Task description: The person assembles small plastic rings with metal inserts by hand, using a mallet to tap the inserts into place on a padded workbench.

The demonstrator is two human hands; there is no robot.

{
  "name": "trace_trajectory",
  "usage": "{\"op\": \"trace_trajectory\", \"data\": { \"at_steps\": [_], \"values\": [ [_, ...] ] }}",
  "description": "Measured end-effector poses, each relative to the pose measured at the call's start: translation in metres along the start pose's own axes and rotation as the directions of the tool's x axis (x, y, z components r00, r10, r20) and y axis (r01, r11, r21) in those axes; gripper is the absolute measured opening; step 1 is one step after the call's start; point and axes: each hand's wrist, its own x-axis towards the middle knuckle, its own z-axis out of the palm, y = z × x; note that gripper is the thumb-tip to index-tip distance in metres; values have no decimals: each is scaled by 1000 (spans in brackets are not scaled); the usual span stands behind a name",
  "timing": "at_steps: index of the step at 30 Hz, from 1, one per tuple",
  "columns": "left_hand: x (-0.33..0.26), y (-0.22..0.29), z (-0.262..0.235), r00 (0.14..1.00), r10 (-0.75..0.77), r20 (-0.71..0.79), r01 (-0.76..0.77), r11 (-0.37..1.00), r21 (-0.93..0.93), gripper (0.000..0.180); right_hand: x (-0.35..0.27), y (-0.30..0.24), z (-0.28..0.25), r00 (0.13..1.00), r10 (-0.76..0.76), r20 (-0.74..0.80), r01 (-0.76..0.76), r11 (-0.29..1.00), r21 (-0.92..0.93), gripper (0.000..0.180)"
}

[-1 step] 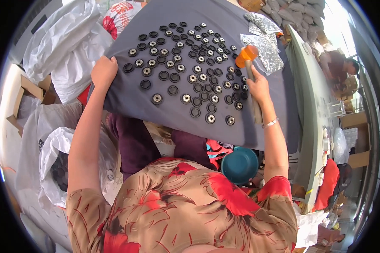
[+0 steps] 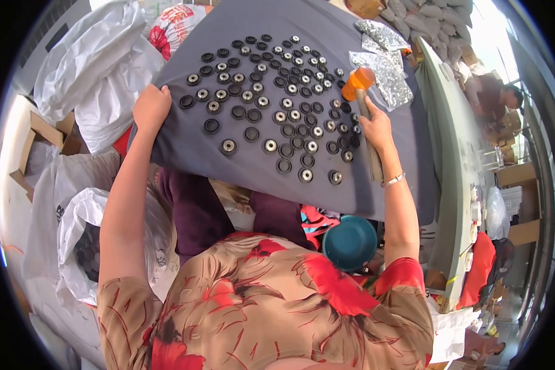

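Note:
A dark grey cloth (image 2: 185, 145) spreads over the work surface ahead of me, strewn with many small black wheels. Several wheels show a silver metal centre, such as the one nearest me (image 2: 306, 176), while others are plain black rings (image 2: 211, 126). At the left edge my left hand (image 2: 152, 108) is closed in a fist on the cloth. On the right, my right hand (image 2: 377, 127) is closed around the handle of an orange-headed mallet (image 2: 359, 82). The mallet's head points away from me, beside the rightmost wheels.
Clear bags of small shiny parts (image 2: 385, 77) lie beyond the mallet. A teal basin (image 2: 349, 242) sits below the cloth's near edge. White sacks (image 2: 95, 74) and an open cardboard box (image 2: 34, 148) crowd the left. Another person (image 2: 496, 95) is at far right.
The wheels and the mallet have shifted very slightly left in the picture. Both hands keep their holds.

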Motion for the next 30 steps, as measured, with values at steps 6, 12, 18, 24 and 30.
{"op": "trace_trajectory", "data": {
  "at_steps": [6,12,18,24,30],
  "values": [
    [-4,1,-5,1000,-8,-15,8,1000,13,47,-1,-12,-42,971,232,-62,-209,943,258,58],
    [-2,-3,2,1000,2,-14,-1,999,36,48,8,14,-25,954,289,75,-288,957,-16,62],
    [-1,6,-5,1000,7,9,-7,1000,5,47,2,26,-32,972,225,-65,-212,963,164,62],
    [-3,-2,0,1000,11,-11,-11,1000,19,46,18,11,-35,939,333,84,-340,936,94,62],
    [-3,4,-1,999,22,-28,-21,1000,10,44,62,18,-10,973,195,-121,-165,962,216,63]
  ]
}}
